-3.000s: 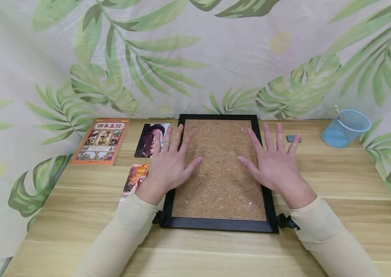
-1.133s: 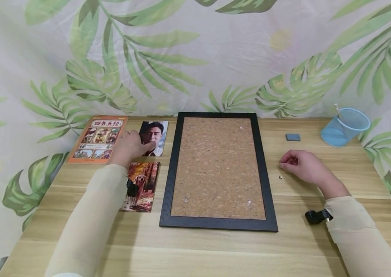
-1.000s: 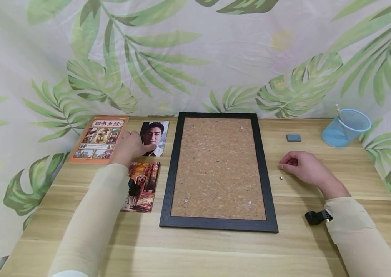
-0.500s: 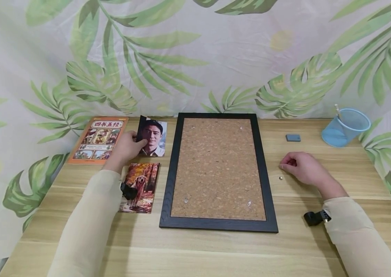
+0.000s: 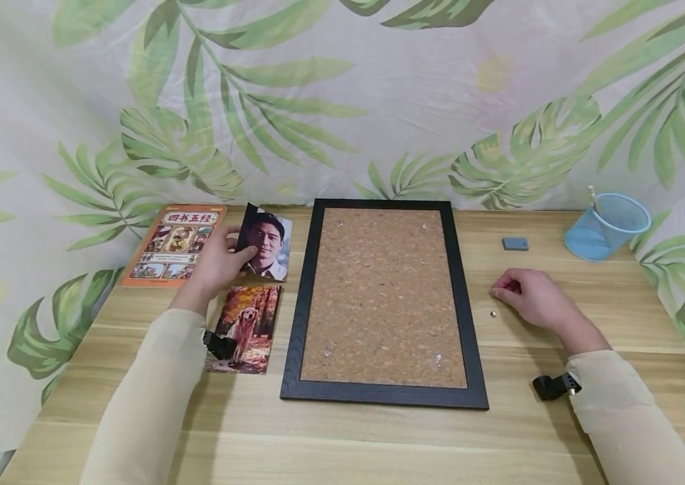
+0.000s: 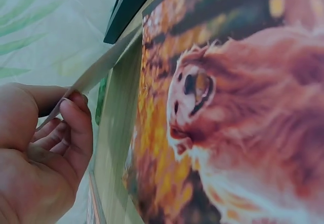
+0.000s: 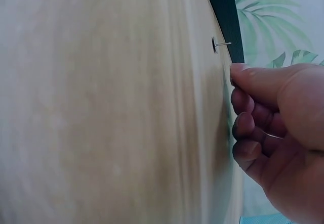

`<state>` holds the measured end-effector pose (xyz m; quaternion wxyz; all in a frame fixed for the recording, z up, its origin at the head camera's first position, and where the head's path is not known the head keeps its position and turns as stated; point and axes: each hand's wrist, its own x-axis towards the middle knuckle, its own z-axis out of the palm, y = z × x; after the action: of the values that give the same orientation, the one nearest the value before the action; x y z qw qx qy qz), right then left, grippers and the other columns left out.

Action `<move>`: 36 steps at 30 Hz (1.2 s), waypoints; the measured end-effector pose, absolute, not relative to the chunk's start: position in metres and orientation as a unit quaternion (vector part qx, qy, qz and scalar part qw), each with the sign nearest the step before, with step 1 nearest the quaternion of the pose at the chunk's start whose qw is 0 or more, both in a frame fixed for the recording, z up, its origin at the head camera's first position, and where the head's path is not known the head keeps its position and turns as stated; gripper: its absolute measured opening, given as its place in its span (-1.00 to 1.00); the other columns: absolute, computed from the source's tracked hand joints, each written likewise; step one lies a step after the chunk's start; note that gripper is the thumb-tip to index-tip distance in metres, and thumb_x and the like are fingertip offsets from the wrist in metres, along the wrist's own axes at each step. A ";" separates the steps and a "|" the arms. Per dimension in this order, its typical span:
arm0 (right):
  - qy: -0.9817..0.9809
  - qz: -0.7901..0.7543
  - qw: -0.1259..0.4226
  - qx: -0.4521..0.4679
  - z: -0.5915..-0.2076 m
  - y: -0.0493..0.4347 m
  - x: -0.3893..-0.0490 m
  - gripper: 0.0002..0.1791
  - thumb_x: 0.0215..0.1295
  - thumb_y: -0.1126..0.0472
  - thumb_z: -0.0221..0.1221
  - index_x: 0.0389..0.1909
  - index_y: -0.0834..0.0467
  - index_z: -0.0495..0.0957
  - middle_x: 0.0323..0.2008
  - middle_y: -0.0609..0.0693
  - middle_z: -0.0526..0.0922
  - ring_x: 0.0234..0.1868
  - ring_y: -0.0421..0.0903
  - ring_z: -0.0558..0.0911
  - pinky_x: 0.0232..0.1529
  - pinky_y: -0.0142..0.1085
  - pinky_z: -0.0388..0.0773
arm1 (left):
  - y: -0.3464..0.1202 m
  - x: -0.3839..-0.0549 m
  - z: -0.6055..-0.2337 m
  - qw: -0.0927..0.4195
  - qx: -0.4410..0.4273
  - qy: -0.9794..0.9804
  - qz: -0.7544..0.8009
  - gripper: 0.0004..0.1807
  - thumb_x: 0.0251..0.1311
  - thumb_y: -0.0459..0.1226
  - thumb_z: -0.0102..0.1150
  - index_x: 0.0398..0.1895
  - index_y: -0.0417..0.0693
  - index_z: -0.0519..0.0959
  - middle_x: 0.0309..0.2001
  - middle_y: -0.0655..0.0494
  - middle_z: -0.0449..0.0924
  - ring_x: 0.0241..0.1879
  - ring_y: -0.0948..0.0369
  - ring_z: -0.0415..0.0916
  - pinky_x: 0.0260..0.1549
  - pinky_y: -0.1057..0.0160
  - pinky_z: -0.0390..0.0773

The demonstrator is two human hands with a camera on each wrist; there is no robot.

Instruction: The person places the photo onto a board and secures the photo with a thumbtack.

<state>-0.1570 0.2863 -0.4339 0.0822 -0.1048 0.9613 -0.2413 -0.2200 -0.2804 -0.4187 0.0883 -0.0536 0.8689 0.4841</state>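
Observation:
In the head view my left hand (image 5: pixel 217 261) pinches the left edge of a portrait photo (image 5: pixel 269 246), thumb on its front. The photo's left side is bent up; in the left wrist view its thin edge (image 6: pixel 96 75) shows between thumb and fingers. A dog photo (image 5: pixel 251 327) lies just below, partly behind the wrist camera. My right hand (image 5: pixel 539 300) rests over the table right of the black-framed corkboard (image 5: pixel 383 296), its fingers curled and thumb against the index finger. Nothing can be made out between them. Close by lies a thumbtack (image 7: pixel 217 44), its pin sticking up.
An orange book (image 5: pixel 175 246) lies at the far left. Behind the right hand are a small blue eraser-like block (image 5: pixel 514 244) and a blue mesh pen cup (image 5: pixel 605 229) with a stick in it. A leaf-print curtain (image 5: pixel 342 101) backs the table.
Both hands have left the corkboard, the left for the portrait photo, the right for the table beside the thumbtack. The photo's left side has risen in the left hand's pinch; the right hand stays still lately.

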 end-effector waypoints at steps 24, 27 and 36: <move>0.952 -0.295 -0.012 -0.076 -0.424 0.276 -0.150 -0.78 0.60 0.13 0.26 -0.09 0.22 0.74 -0.24 0.11 0.78 -0.25 -0.05 0.59 -0.20 -0.24 0.51 | -0.211 -0.207 -0.409 0.089 0.060 0.849 0.517 -0.50 0.57 -0.34 0.14 0.50 -0.26 0.48 0.37 -0.33 0.52 -0.22 0.42 0.62 -0.34 0.42 0.58; 0.951 -0.299 -0.020 -0.074 -0.422 0.274 -0.149 -0.80 0.59 0.14 0.27 -0.10 0.21 0.74 -0.23 0.11 0.78 -0.25 -0.05 0.59 -0.21 -0.25 0.50 | -0.203 -0.207 -0.410 0.113 0.081 0.850 0.508 -0.44 0.57 -0.34 0.16 0.57 -0.22 0.41 0.44 -0.33 0.46 -0.01 0.27 0.66 -0.30 0.39 0.60; 0.932 -0.350 -0.048 -0.081 -0.422 0.268 -0.148 -0.83 0.54 0.14 0.34 -0.10 0.19 0.73 -0.24 0.09 0.81 -0.30 -0.27 0.58 -0.29 -0.47 0.49 | -0.171 -0.212 -0.409 0.159 0.159 0.872 0.435 -0.28 0.55 -0.21 0.22 0.70 -0.03 0.26 0.51 -0.27 0.39 0.25 -0.03 0.48 0.14 0.03 0.50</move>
<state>-0.1480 0.2676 -0.4217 -0.0480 -0.0813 0.9319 -0.3503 -0.2115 -0.1707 -0.4088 0.1589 0.1591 0.8721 0.4347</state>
